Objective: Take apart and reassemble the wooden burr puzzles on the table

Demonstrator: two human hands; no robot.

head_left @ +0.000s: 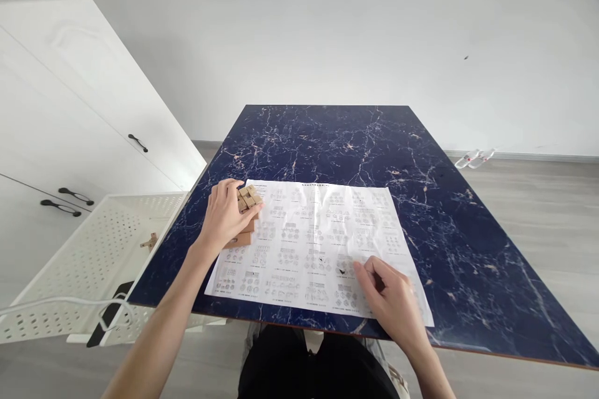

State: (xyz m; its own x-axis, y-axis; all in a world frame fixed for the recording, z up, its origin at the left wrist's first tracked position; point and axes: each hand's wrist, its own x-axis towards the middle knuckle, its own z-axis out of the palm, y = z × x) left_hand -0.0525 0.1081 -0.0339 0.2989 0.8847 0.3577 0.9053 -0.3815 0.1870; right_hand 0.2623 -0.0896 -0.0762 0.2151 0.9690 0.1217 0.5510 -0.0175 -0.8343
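Note:
My left hand (224, 212) is closed round a light wooden block puzzle (249, 198) made of interlocking pieces, thumb on its near side and fingers on its far side. Just beneath it are brown cardboard boxes (241, 239), partly hidden by the hand. They sit on the left edge of a large creased white sheet (299, 262) printed with rows of small diagrams and text. On the sheet's lower right rests my right hand (390, 296), its fingers loosely curled in and nothing visible in them. Its thumb lies near a small dark mark on the paper.
The sheet lies on a dark blue marbled table (327, 143). Left of it stand a white perforated basket (93, 249) with a small wooden piece (150, 241) in it, a white cable (70, 301) and a white cabinet (84, 112). Clear bottles (474, 158) are on the floor at right.

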